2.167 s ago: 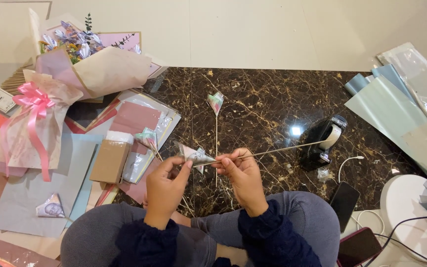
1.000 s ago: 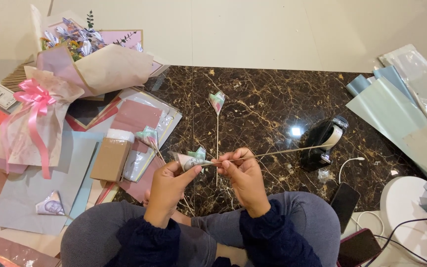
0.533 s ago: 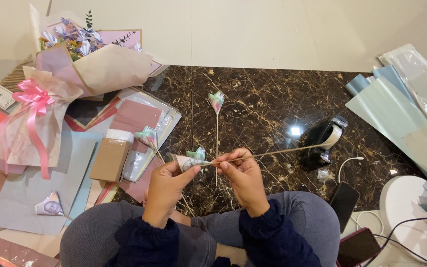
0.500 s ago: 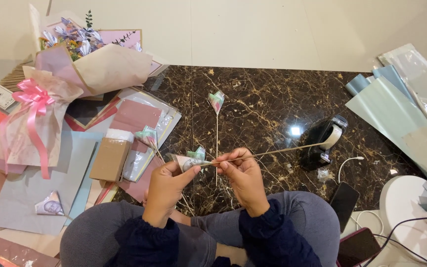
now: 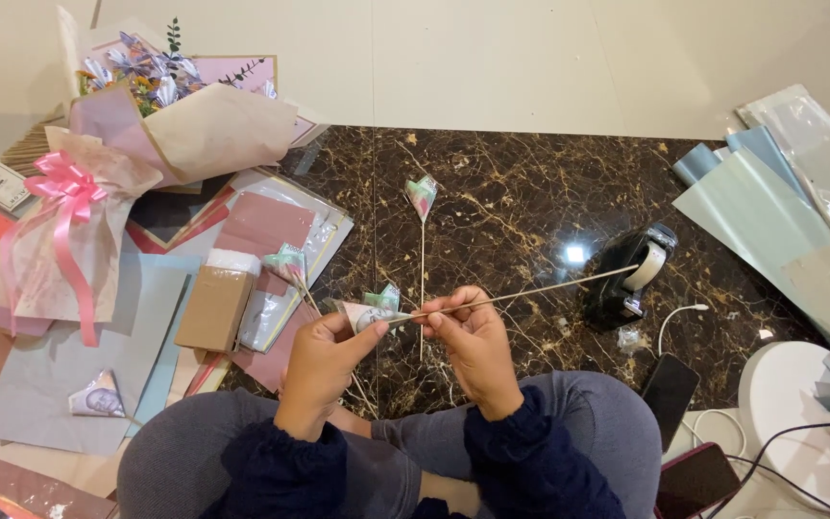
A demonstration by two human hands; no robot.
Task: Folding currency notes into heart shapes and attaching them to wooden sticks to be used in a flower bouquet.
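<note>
Both hands are up over the near edge of the dark marble floor slab (image 5: 530, 192), right above the knees. The left hand (image 5: 324, 360) has thumb and fingers pinched on a small folded paper cone (image 5: 362, 315), and the right hand (image 5: 473, 341) pinches the thin wooden stick (image 5: 530, 290) just beside it, fingers pressed together on it. The stick runs out to the right, its tip reaching a black tape dispenser (image 5: 631, 274). Another stick with a folded paper top (image 5: 422, 197) lies flat near the slab's middle. The slab's left edge is crowded: a wrapped bouquet (image 5: 146, 125), paper sheets, a brown box (image 5: 213, 308). Blue paper rolls (image 5: 770, 221) overlap the right edge. The far side looks pretty open. There's maybe a second little cone behind the held one, hard to tell.
</note>
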